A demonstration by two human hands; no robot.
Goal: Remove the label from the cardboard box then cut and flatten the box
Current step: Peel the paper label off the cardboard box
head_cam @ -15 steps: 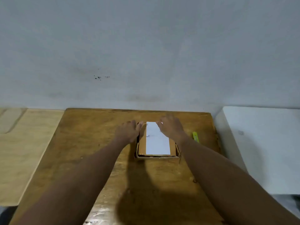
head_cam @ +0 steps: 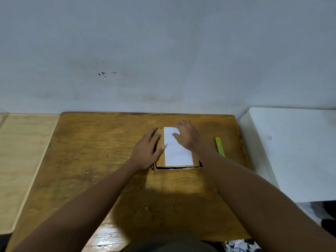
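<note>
Partly hidden label (head_cam: 177, 151) (print illegible), right hand (head_cam: 187, 136) covering

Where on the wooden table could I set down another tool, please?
Bare wood lies left of the left hand and in front of the cardboard box. It is tight between the right hand and yellow cutter.

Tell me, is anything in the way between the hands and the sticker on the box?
Nothing visible. The right hand already lies on the white label, and the left hand rests on the box beside it.

Glossy wood table (head_cam: 91, 160), cardboard box (head_cam: 161, 160)
</note>
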